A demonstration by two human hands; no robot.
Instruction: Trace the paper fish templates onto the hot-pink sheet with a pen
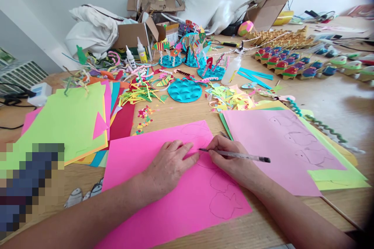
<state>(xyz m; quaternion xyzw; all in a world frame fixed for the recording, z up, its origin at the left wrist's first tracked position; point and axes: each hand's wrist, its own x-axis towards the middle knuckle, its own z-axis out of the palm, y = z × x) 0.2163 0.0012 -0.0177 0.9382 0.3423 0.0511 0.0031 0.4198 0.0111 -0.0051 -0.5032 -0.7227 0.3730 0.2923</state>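
A bright pink sheet [128, 186] lies on the wooden table, with fish outlines [224, 204] drawn down its right side. My left hand [171, 163] rests flat on the sheet, fingers apart and pointing right, holding nothing. In my right hand [228, 157] is a pen [248, 155] with a dark end; its tip is at the paper, just right of my left fingers. Part of the drawing is hidden under my right hand. To the right, a pale pink sheet [263, 140] with pencil-like fish outlines lies on green and yellow sheets.
Coloured paper [67, 120] is stacked at the left. Behind the sheet are a blue scalloped disc [184, 90], paper scraps [233, 99], a white glue bottle [232, 70] and blue-based fish models [171, 60]. Painted egg-carton pieces [288, 60] stand back right. A thin stick [340, 212] lies lower right.
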